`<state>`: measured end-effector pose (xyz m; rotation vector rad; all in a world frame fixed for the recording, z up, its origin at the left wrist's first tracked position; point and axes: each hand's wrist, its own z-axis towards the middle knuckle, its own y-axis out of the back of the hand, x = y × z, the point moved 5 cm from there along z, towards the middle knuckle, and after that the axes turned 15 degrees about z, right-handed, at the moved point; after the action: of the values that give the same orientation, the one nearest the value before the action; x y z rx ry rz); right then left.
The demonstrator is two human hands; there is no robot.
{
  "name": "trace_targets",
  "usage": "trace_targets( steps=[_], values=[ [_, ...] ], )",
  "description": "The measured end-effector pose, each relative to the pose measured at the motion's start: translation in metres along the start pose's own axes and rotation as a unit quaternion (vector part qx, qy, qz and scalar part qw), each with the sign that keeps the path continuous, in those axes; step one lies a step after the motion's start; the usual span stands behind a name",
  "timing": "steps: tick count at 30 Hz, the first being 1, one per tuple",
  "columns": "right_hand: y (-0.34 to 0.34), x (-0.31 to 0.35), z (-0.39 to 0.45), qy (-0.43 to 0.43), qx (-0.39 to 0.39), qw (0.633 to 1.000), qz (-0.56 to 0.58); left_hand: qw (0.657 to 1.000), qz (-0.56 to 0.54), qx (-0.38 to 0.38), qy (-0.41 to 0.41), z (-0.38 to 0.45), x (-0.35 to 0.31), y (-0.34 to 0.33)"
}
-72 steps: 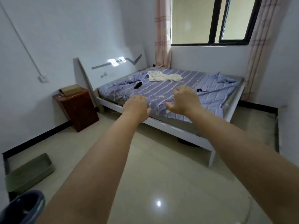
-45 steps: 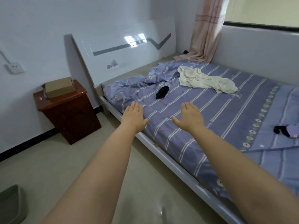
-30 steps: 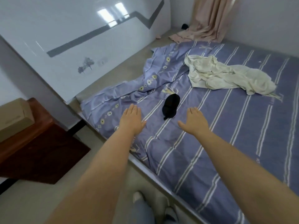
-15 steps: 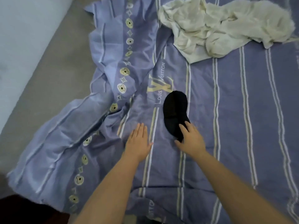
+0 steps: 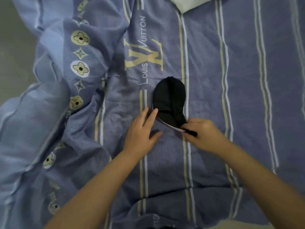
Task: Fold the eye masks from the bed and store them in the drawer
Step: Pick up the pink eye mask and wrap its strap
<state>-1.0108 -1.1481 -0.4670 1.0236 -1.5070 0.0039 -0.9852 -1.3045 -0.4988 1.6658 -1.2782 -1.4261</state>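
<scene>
A black eye mask lies on the purple striped bedsheet, its strap running along its length. My right hand pinches the mask's near end, lifting that end a little so a pale underside edge shows. My left hand rests flat on the sheet just left of the mask, fingers apart, with the fingertips touching the mask's left edge. The drawer is out of view.
A corner of a cream cloth shows at the top edge. The sheet is rumpled into folds at the left. A strip of bare grey mattress runs along the far left.
I have leaned in closer over the bed. My right hand has closed on the mask's near end and raised it; my left hand has slid right to touch the mask.
</scene>
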Motion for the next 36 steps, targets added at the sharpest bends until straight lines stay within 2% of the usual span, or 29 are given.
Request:
trace_targets(
  steps=[2,4,6,9,11,13,15,17,20,24,30,34,36],
  values=[
    [0.002,0.003,-0.01,-0.029,0.049,0.998,0.035,0.995,-0.093,0.014,0.021,0.01,-0.009,0.005],
    [0.011,-0.002,-0.015,-0.068,0.045,0.995,0.066,0.99,-0.141,-0.003,0.031,0.017,-0.012,0.009],
    [0.029,-0.01,-0.011,-0.095,-0.046,0.992,0.066,0.988,-0.154,0.011,0.021,0.019,-0.015,0.007],
    [0.063,-0.018,0.007,-0.096,-0.259,0.96,0.035,0.978,-0.189,0.029,0.089,0.023,-0.009,0.0],
    [0.064,-0.022,0.026,-0.098,-0.304,0.947,0.017,0.969,-0.197,0.039,0.142,0.026,-0.005,-0.006],
    [0.054,-0.03,0.044,-0.122,-0.271,0.955,-0.003,0.97,-0.169,0.028,0.171,0.029,-0.005,-0.008],
    [0.047,-0.038,0.055,-0.155,-0.241,0.957,-0.036,0.969,-0.147,-0.018,0.197,0.032,-0.006,-0.003],
    [0.051,-0.038,0.057,-0.158,-0.247,0.952,-0.09,0.964,-0.143,-0.053,0.218,0.036,-0.004,-0.001],
    [0.053,-0.032,0.052,-0.108,-0.263,0.944,-0.17,0.969,-0.103,-0.038,0.22,0.045,-0.002,0.0],
    [0.044,-0.033,0.054,-0.034,-0.188,0.959,-0.209,0.979,0.019,-0.017,0.202,0.052,-0.009,0.005],
    [0.048,-0.044,0.062,-0.028,-0.125,0.977,-0.17,0.99,0.07,0.096,0.07,0.083,-0.03,-0.006],
    [0.079,-0.048,0.041,-0.088,-0.077,0.99,-0.081,0.997,-0.033,0.045,0.048,0.076,-0.032,0.019],
    [0.105,-0.042,0.018,-0.124,-0.074,0.986,0.079,0.998,-0.048,-0.002,0.035,0.062,-0.027,0.05]
  ],
)
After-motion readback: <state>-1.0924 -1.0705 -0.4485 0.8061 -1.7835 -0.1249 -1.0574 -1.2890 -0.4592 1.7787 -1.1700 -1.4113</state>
